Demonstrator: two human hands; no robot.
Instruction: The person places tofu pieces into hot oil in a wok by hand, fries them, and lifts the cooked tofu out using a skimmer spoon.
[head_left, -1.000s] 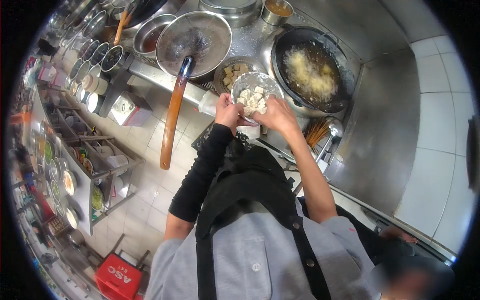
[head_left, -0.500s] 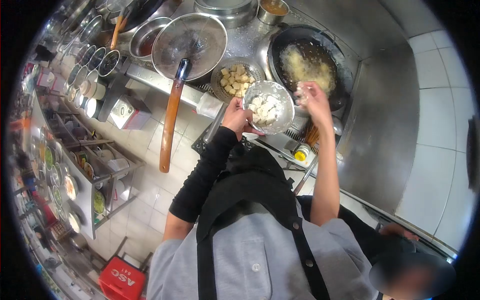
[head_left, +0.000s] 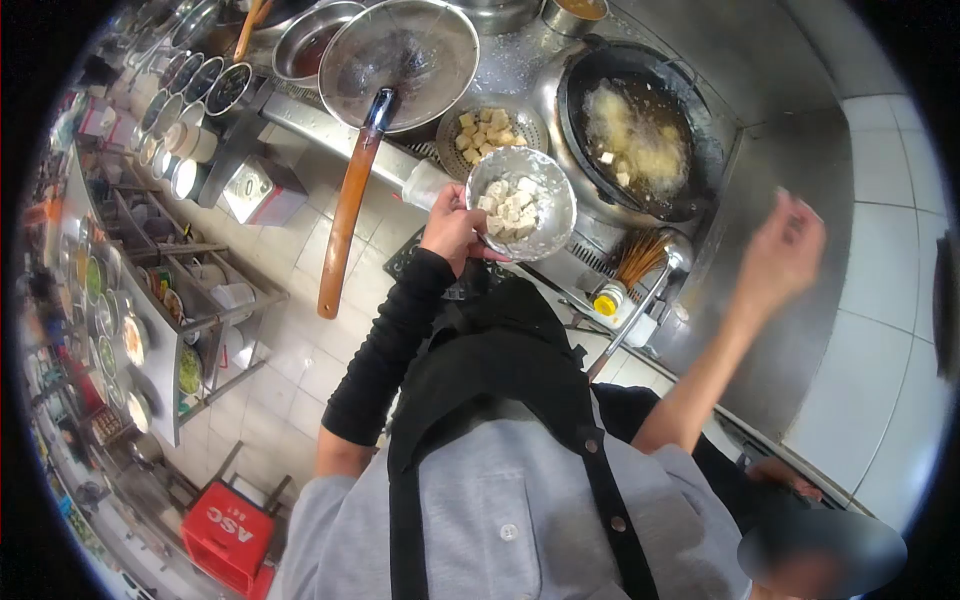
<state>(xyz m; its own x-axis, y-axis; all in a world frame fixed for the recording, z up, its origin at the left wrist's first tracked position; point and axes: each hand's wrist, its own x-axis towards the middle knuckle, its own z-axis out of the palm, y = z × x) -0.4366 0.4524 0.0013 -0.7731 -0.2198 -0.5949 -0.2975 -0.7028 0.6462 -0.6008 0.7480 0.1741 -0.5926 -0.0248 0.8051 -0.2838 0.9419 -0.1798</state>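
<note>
Gripped at its rim by my left hand [head_left: 455, 232] is a metal bowl [head_left: 556, 215] of pale, floury cubes [head_left: 512, 208]. My right hand [head_left: 787, 245] is off to the right over the steel surface, its fingers bent and blurred; whether anything is between them is unclear. Between my hands, further back, a black wok [head_left: 575, 130] holds bubbling oil with yellowish frying pieces [head_left: 645, 145]. Two white cubes [head_left: 622, 179] lie near its front left edge. Behind the bowl, a perforated pan [head_left: 452, 150] contains more pale cubes [head_left: 485, 131].
A large strainer [head_left: 425, 60] with a long wooden handle [head_left: 350, 225] extends past the counter's front edge. A ladle [head_left: 677, 252], bamboo brush [head_left: 640, 258] and yellow-capped jar [head_left: 606, 303] are before the wok. Another person [head_left: 790, 478] is at lower right.
My right hand went from the bowl to above the wok's front edge, then swung far right. White cubes now show in the wok. My left hand still holds the bowl.
</note>
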